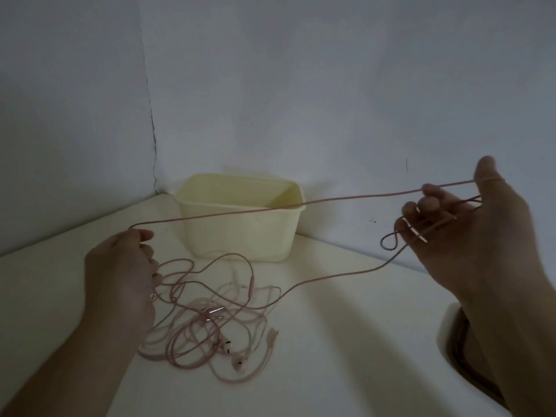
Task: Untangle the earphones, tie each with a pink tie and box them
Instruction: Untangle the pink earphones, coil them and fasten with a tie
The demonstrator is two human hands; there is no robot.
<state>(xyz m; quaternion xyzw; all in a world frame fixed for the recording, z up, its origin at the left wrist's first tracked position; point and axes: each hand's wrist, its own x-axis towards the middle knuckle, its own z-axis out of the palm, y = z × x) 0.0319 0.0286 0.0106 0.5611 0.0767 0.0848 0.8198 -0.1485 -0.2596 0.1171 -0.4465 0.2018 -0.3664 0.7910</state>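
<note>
I'm early on: my left hand (120, 266) pinches and my right hand (469, 233) loops one pink cable (270, 207); tangle (210, 326) remains, box (240, 218) looks empty, nothing tied.

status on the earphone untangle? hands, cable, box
Left hand pinches the pink cable; right hand holds loops of it, span taut over the box. Tangled pile on the table, unboxed. Nothing in the way.

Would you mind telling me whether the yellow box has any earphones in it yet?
Apparently none: the visible inside of the yellow box looks bare, though its floor is hidden. The tangled earphones lie on the table in front.
</note>
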